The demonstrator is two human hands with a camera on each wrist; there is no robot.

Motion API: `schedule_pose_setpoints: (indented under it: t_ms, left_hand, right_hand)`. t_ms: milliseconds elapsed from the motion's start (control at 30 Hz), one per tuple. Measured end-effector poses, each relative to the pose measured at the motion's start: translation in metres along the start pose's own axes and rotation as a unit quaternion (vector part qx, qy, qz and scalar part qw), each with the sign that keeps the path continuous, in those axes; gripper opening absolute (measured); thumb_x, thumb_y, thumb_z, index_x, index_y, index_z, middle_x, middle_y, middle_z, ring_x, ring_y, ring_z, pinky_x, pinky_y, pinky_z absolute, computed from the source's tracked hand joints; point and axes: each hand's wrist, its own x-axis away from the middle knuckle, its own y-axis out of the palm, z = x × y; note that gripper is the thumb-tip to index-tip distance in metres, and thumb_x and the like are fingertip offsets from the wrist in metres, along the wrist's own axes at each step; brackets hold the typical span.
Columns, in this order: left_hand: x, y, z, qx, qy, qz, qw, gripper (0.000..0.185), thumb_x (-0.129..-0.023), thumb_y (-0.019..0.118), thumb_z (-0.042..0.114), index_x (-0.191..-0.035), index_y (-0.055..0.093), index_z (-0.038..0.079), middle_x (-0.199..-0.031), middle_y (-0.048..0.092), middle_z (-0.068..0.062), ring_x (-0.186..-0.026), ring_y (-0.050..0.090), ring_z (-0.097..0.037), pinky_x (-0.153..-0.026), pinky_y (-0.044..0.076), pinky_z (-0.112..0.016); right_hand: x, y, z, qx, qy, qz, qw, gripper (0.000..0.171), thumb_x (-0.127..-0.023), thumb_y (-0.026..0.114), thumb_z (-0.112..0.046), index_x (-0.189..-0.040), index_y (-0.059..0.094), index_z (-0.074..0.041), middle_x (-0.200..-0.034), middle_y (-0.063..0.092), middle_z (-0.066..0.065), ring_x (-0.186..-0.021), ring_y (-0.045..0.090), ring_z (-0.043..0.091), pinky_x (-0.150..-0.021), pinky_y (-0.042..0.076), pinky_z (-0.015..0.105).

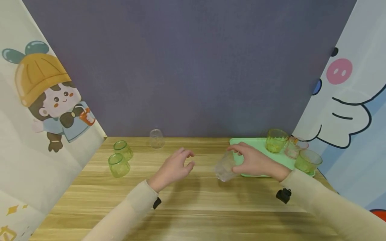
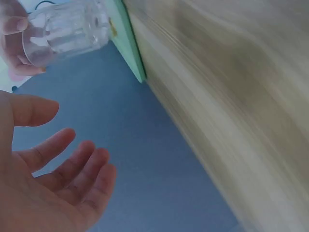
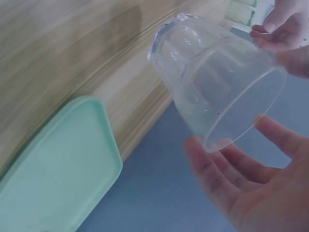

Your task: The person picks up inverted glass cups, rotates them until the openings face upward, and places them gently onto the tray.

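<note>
**Clear cup held tilted beside the green tray**

The right hand (image 1: 256, 163) gripped a clear cup (image 1: 224, 167) just right of the frame's centre in the head view, its fingers curled over the cup's far side and its thumb on the near side. The cup was tilted, lifted off the wooden surface (image 1: 187, 204), and lay at the hand's left, touching the fingertips, just beside the left edge of the green tray (image 1: 241, 142). In the right wrist view the cup's open mouth faced the palm, with the fingers spread around its rim.

The left hand (image 1: 175, 167) hovered near the cup, a little to its left, empty, with the fingers loosely bent and apart. It did not touch the cup.

On the tray, toward the right of the frame, stood two green cups (image 1: 275, 140) and a clear pinkish cup (image 1: 295, 147) between them. At the left stood two more green cups (image 1: 119, 164), and a clear cup at the back (image 1: 156, 138) near the purple wall
</note>
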Motion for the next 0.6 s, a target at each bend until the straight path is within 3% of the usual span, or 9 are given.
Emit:
schedule_pose_setpoints:
  t_ms: [333,600]
  left_hand:
    - [-0.005,-0.005,-0.010,-0.091,0.054,0.041,0.9935,0.024,-0.096,0.069,0.018,-0.116,0.068,0.006,-0.110,0.066,-0.010,-0.101,0.063,-0.028,-0.085,0.053,-0.043]
    - [-0.010,-0.009,-0.029,-0.132,0.045,0.058,0.9885,0.024,-0.097,0.066,0.017,-0.118,0.067,0.005,-0.110,0.065,-0.009,-0.099,0.062,-0.027,-0.086,0.053,-0.043]
  right_hand:
    - [0.007,-0.009,0.004,0.065,0.034,-0.020,0.997,0.062,-0.079,0.072,-0.031,-0.138,0.059,-0.016,-0.129,0.057,0.012,-0.115,0.058,0.033,-0.087,0.051,0.050]
    - [0.010,-0.016,0.006,0.096,0.052,-0.034,0.993,0.062,-0.080,0.073,-0.036,-0.137,0.060,-0.016,-0.126,0.057,0.013,-0.108,0.058,0.031,-0.079,0.051,0.046]
